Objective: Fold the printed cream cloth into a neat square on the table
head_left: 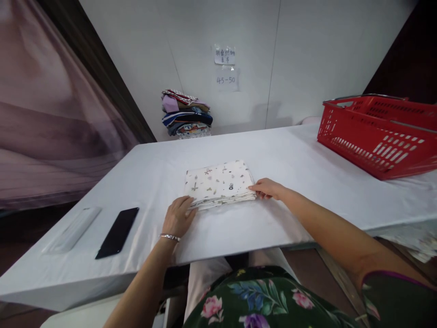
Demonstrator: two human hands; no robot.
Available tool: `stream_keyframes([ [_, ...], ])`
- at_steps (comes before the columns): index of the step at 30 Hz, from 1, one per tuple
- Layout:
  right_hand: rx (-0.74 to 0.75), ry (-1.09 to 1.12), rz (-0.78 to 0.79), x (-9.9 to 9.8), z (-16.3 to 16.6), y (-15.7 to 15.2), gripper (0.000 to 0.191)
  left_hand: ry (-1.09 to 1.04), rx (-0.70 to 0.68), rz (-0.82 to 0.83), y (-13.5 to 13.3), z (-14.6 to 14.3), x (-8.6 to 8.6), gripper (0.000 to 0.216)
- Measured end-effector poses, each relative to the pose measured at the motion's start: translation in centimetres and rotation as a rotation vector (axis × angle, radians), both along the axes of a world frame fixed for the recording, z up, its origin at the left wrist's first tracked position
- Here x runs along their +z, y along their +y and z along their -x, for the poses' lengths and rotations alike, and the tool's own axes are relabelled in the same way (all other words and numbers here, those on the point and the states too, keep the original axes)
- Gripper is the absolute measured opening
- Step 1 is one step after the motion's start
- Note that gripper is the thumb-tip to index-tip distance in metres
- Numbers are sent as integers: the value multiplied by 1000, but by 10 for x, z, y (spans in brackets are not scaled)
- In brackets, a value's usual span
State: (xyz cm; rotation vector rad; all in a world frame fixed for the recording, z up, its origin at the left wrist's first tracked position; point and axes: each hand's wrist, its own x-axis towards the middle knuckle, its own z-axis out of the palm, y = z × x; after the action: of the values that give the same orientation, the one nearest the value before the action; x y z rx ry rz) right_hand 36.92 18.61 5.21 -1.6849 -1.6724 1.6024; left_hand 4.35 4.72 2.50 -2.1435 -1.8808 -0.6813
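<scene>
A folded white cloth (218, 182) with small printed figures lies flat in several layers on the white-covered table, its layered edge facing me. At its near left corner is my left hand (177, 215), a silver bracelet on the wrist; the fingers rest on the corner with the thumb just below, closed on the layers. My right hand (269, 188) pinches the near right corner between thumb and fingers. The undersides of the fingertips are partly hidden.
On the left of the table (153, 168) lie a black phone-like slab (118, 233) and a white, flat, long object (73, 230). A red plastic basket (375, 136) stands at the right. Folded fabrics (187, 114) are piled by the back wall, below paper signs (225, 55).
</scene>
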Motion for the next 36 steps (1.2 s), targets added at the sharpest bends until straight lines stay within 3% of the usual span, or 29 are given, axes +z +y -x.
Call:
stream_keyframes([
  [4,14,-71,-51,5,4,-3,30,-83,43,8,-5,9,-6,35],
  [8,38,-115,-47,6,6,-5,25,-181,90,120,-10,10,-8,36],
  [15,-30,0,-6,-16,2,-4,21,-304,250,276,-6,11,-6,27],
  [23,-46,23,-13,-16,0,-10,24,-700,186,244,-8,8,-5,34],
  [30,-102,159,87,-17,-2,-5,22,-613,296,191,-4,-7,-8,27],
  [36,-55,98,17,-25,-1,-8,24,-364,331,85,-10,-12,2,30],
])
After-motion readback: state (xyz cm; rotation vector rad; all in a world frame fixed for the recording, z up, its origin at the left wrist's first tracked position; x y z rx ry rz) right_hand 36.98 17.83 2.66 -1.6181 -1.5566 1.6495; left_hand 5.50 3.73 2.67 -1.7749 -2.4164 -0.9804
